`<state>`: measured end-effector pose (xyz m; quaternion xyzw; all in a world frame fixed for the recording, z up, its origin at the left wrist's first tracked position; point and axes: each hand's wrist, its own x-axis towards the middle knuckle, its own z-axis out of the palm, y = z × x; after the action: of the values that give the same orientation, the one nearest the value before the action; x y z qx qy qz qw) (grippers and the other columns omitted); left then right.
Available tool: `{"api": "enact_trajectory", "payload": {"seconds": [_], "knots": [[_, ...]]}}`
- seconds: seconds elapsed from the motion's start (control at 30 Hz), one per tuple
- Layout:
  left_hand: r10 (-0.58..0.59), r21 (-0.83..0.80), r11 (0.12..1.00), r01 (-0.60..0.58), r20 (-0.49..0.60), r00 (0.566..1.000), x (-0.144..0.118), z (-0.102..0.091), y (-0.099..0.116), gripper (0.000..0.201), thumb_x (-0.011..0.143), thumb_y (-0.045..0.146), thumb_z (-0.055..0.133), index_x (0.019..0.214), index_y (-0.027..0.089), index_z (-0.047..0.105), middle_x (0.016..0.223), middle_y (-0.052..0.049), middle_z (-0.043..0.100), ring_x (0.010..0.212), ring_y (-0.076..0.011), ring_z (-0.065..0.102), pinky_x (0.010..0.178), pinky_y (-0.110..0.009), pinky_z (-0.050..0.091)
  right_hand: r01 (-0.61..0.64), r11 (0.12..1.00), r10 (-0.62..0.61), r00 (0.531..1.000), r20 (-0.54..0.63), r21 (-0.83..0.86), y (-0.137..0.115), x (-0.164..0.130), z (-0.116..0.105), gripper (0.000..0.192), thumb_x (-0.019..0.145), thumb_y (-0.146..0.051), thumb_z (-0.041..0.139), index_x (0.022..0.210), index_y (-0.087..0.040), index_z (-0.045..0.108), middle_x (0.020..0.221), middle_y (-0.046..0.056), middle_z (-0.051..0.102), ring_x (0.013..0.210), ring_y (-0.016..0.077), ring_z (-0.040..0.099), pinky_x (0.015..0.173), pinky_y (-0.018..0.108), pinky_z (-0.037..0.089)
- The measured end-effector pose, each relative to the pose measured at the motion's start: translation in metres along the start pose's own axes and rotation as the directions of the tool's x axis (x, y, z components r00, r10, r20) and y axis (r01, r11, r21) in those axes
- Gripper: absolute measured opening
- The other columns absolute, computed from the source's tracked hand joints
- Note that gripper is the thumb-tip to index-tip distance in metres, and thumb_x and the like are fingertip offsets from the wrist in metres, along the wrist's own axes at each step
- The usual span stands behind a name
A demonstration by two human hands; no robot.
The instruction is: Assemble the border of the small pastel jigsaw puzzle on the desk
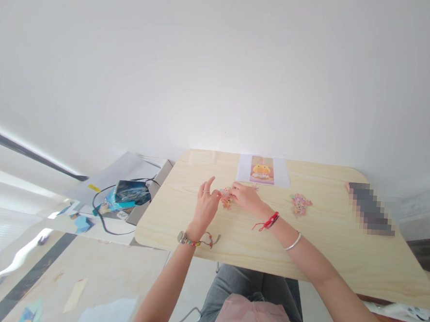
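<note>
Stickers [226, 197], a small pastel cluster of them, sit between the two hands near the middle of the wooden table [182, 217], a little in front of the printed card. The left hand [205, 205] comes in from the near edge and pinches the cluster's left side with thumb and forefinger, the other fingers fanned up and clear, which keeps them off the piece. The right hand [247, 197] meets it from the other side, fingers curled low over the cluster's right edge; it seems to be gripping or peeling a part of it, though at this size I cannot tell which fingers actually close on it. Holding from both sides looks like a way to steady something thin and flimsy while it is worked just above the tabletop.

A second sticker cluster [300, 204] of the same colours lies flat to the right, well apart from the hands, likely parked within reach. The card [262, 170], white-bordered with a yellow cartoon figure on pink, lies squarely at the far edge facing the person, placed where it can be read as a guide. A blurred dark object [370, 209] rests near the table's right corner. Left of the table, a lower surface holds a blue booklet [131, 193] looped by a black cable [100, 212], out of the working area. Bracelets [195, 241] ring both wrists.
</note>
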<state>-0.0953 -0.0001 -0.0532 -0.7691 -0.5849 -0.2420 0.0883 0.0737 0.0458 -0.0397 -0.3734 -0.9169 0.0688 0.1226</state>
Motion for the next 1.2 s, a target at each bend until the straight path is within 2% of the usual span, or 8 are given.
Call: {"api": "enact_trajectory", "payload": {"seconds": [0.13,0.3,0.5,0.6,0.73,0.9,1.07,1.2], "knots": [[-0.055,-0.002,0.999,0.055,0.002,0.999,-0.004,-0.001,-0.006,0.013,0.084,0.018,0.047,0.079,0.016,0.059,0.132,-0.017,0.038,0.123,-0.0285,0.036,0.096,-0.049,0.038,0.023,0.999,-0.022,1.0,0.017,-0.027,-0.004,0.01,0.007,0.026,0.089,-0.019,0.041,0.081,-0.013,0.065,0.086,0.007,0.056,0.059,0.0119,0.048,0.052,0.025,0.03],[-0.058,-0.005,0.998,0.058,0.021,0.998,-0.013,0.007,-0.007,0.01,0.082,0.016,0.05,0.079,0.016,0.059,0.13,-0.017,0.041,0.122,-0.028,0.038,0.096,-0.048,0.039,-0.011,1.0,0.01,1.0,0.023,0.019,-0.003,0.007,0.011,0.024,0.089,-0.022,0.042,0.083,-0.016,0.064,0.081,0.006,0.055,0.058,0.0121,0.049,0.051,0.025,0.032],[-0.06,-0.028,0.998,0.059,-0.019,0.998,-0.016,0.009,-0.006,0.011,0.082,0.025,0.053,0.086,0.017,0.06,0.128,-0.016,0.041,0.12,-0.0282,0.038,0.096,-0.047,0.039,-0.151,0.987,0.153,0.987,-0.039,0.053,0.024,-0.023,-0.005,0.022,0.088,-0.019,0.042,0.084,-0.017,0.064,0.089,0.006,0.056,0.072,0.0129,0.055,0.061,0.024,0.038],[-0.052,-0.049,0.998,0.051,-0.029,0.998,-0.008,0.008,0.004,0.011,0.083,0.023,0.052,0.089,0.018,0.06,0.13,-0.014,0.039,0.12,-0.027,0.037,0.096,-0.046,0.039,-0.228,0.97,0.233,0.971,-0.049,0.084,0.04,-0.042,-0.012,0.019,0.086,-0.018,0.045,0.09,-0.018,0.064,0.095,0.005,0.057,0.079,0.0142,0.056,0.066,0.024,0.04],[-0.002,-0.07,0.998,0.007,0.072,0.997,0.009,0.016,0.033,0.009,0.079,0.016,0.055,0.085,0.018,0.062,0.131,-0.012,0.039,0.118,-0.0269,0.038,0.096,-0.045,0.039,-0.266,0.96,0.269,0.963,-0.02,0.087,0.047,-0.056,-0.014,0.024,0.085,-0.018,0.047,0.102,-0.021,0.063,0.098,0.006,0.058,0.082,0.0162,0.058,0.069,0.026,0.043],[-0.04,-0.055,0.997,0.052,0.195,0.98,0.025,0.035,0.062,0.01,0.072,0.019,0.065,0.081,0.019,0.063,0.136,-0.011,0.036,0.119,-0.0328,0.036,0.088,-0.051,0.043,-0.294,0.95,0.296,0.955,-0.014,0.105,0.04,-0.058,-0.012,0.026,0.086,-0.021,0.046,0.107,-0.022,0.061,0.101,0.007,0.059,0.086,0.0174,0.059,0.071,0.027,0.044],[0.018,-0.073,0.997,-0.002,0.223,0.975,0.032,0.044,0.061,0.031,0.078,0.012,0.054,0.103,0.029,0.059,0.138,-0.007,0.032,0.12,-0.0305,0.034,0.085,-0.049,0.045,-0.363,0.93,0.365,0.931,-0.025,0.049,0.033,-0.054,-0.005,0.028,0.085,-0.031,0.048,0.106,-0.017,0.061,0.102,0.01,0.058,0.081,0.0195,0.06,0.065,0.028,0.046],[0.064,-0.069,0.996,-0.048,0.258,0.964,0.035,0.047,0.055,0.024,0.081,0.012,0.049,0.094,0.028,0.062,0.137,-0.006,0.033,0.121,-0.0297,0.033,0.083,-0.047,0.046,-0.36,0.932,0.362,0.931,-0.049,0.044,0.034,-0.054,0.003,0.024,0.087,-0.026,0.045,0.101,-0.017,0.062,0.099,0.009,0.06,0.079,0.0185,0.059,0.062,0.027,0.045]]}}
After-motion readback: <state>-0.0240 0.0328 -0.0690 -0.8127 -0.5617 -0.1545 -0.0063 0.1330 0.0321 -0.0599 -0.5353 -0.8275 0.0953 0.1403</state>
